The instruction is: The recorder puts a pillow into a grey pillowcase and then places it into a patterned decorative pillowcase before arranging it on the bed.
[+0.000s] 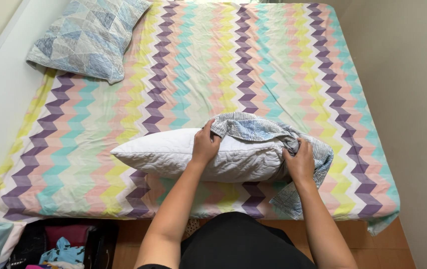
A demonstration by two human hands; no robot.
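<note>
Now both hands point(253, 152) clamped on striped pillowcase point(263, 130) (bunched) half-covering white quilted pillow point(173, 154).

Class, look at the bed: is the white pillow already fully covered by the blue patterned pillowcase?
No. The pillowcase is bunched over only one end of the white pillow, leaving most of it bare.
</note>
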